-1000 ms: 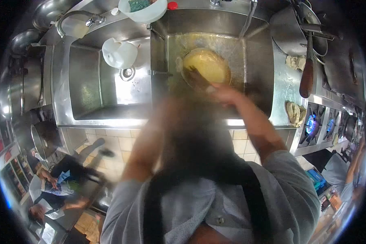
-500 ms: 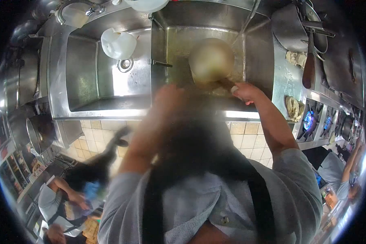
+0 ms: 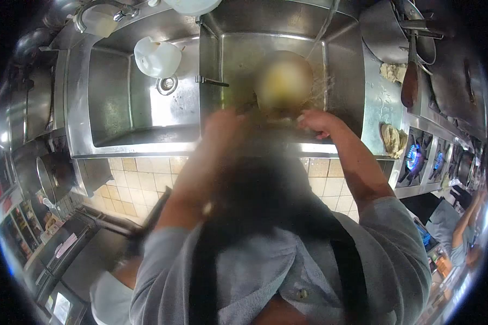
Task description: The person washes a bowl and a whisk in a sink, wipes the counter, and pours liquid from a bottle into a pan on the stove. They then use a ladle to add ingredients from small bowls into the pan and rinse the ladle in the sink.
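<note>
In the right sink basin point(image 3: 244, 51) lies a round, blurred pan or bowl point(image 3: 284, 81) with a yellowish middle; smearing hides its exact kind. My right hand point(image 3: 317, 122) is at its lower right edge, fingers curled and closed, and what they grip is hidden. To the lower left of the round vessel, my left hand point(image 3: 226, 125) hangs over the basin near the divider. Its fingers are smeared by blur. Water streams from a thin spout point(image 3: 326, 24) at the upper right and splashes beside the vessel.
A white plastic jug point(image 3: 157, 57) sits in the left basin near the drain point(image 3: 167, 85). Crumpled cloths point(image 3: 393, 141) lie on the right ledge, beside lit gas burners point(image 3: 413, 157). Pans with handles point(image 3: 410, 89) stand at upper right. Other people are at lower left and far right.
My right hand has shifted slightly left and down along the vessel's edge. More splashing shows to its right. The person at lower left has moved closer behind my left arm.
</note>
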Motion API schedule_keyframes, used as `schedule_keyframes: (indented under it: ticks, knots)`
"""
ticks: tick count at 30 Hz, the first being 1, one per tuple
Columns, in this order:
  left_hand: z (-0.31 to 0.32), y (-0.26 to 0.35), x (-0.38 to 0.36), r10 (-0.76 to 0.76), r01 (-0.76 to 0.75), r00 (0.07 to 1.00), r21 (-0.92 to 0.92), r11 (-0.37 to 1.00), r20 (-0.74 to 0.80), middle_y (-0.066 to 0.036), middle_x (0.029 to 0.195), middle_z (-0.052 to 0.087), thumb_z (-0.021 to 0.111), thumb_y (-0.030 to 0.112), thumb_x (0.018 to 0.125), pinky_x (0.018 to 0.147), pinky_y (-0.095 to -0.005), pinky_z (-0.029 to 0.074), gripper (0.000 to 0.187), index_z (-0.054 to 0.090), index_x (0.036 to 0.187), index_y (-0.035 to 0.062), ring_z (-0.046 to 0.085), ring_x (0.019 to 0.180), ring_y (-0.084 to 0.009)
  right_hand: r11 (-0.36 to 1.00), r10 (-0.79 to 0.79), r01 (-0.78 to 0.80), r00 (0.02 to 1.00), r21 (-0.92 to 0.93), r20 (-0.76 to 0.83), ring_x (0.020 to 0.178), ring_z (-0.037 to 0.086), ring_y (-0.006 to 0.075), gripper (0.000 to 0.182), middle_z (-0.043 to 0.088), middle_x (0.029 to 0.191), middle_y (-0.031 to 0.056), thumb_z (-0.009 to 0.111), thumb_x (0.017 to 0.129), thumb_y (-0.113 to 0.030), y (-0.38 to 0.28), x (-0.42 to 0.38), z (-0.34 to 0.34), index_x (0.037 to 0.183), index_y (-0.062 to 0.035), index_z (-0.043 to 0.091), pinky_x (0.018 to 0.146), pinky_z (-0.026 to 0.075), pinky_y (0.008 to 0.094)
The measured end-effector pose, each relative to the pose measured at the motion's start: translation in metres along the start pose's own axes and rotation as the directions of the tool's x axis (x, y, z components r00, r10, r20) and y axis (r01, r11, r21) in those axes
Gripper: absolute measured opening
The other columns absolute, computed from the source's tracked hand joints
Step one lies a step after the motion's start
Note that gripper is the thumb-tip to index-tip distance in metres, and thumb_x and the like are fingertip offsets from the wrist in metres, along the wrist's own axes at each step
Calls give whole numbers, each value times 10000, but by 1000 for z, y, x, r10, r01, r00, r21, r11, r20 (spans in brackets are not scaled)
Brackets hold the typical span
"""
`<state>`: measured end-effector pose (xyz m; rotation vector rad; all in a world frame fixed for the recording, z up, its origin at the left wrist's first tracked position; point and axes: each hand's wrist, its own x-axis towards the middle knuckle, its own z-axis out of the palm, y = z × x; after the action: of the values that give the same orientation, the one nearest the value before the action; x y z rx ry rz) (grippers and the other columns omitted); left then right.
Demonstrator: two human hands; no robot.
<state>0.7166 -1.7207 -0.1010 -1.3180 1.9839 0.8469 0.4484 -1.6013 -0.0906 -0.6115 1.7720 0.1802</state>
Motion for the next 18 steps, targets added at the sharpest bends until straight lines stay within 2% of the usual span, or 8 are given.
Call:
schedule_keyframes:
  ticks: [3, 5, 7, 9, 12, 14, 17, 18]
  knots:
    - [6, -5, 7, -5, 5, 1000, 20, 1000, -10, -200, 1256, 562, 499, 527, 883, 986, -475, 418, 605, 493, 1308, 96, 524, 1190, -347, 967, -114, 45, 957, 251, 266, 873, 612, 223, 582, 600, 1124, 94, 645, 832, -349, -14, -23, -9, 1371, -238, 456, 661, 525, 346]
    - [1, 1, -1, -15, 16, 999, 22, 1000, -28, -199, 1254, 564, 510, 527, 876, 983, -474, 419, 606, 500, 1301, 95, 528, 1185, -347, 959, -82, 0, 958, 283, 276, 900, 616, 264, 583, 590, 1193, 108, 646, 825, -332, 8, -7, -26, 1367, -222, 460, 665, 536, 364]
    - [-18, 12, -27, 99, -95, 995, 100, 990, -30, -201, 1245, 570, 521, 538, 867, 970, -473, 427, 609, 524, 1274, 85, 536, 1173, -354, 975, -25, 12, 998, -221, -59, 853, 621, 251, 588, 607, 1162, 85, 645, 825, -331, 15, -2, -32, 1369, -210, 458, 622, 522, 364]
    - [1, 2, -3, 56, -55, 998, 36, 998, -33, -203, 1243, 570, 520, 538, 868, 965, -473, 432, 612, 523, 1271, 78, 534, 1174, -356, 961, 10, -36, 995, -275, -96, 846, 628, 275, 618, 577, 1223, 93, 653, 817, -332, 13, 10, -25, 1382, -195, 443, 638, 533, 363]
    - [-4, 0, -9, 80, -79, 997, 49, 996, -10, -206, 1237, 572, 517, 533, 872, 957, -471, 439, 614, 509, 1284, 78, 535, 1173, -359, 999, -46, 45, 995, -19, -93, 764, 628, 222, 605, 602, 1145, 91, 649, 829, -334, 0, -3, -2, 1381, -195, 444, 582, 523, 330]
    - [-8, 3, -12, 140, -141, 990, 124, 982, 17, -207, 1233, 575, 515, 529, 875, 954, -469, 443, 615, 495, 1300, 86, 537, 1170, -361, 957, -155, 87, 960, 277, 231, 691, 603, 147, 589, 597, 1094, 75, 632, 849, -329, -13, -22, -5, 1390, -217, 426, 515, 489, 287]
    - [-9, 8, -14, -4, 4, 1000, -33, 999, 2, -207, 1241, 570, 523, 519, 875, 957, -472, 442, 619, 468, 1332, 105, 541, 1167, -361, 887, -173, 10, 934, 461, 313, 663, 569, 77, 563, 602, 995, 61, 598, 874, -339, 21, -8, -34, 1396, -234, 415, 467, 442, 258]
    - [-13, 11, -26, 54, -53, 998, 20, 998, -25, -210, 1251, 564, 523, 517, 877, 967, -475, 434, 623, 460, 1343, 109, 538, 1171, -363, 956, -39, -52, 953, 290, 302, 666, 582, 130, 561, 611, 1022, 62, 585, 873, -358, 25, -2, -46, 1391, -218, 425, 514, 475, 277]
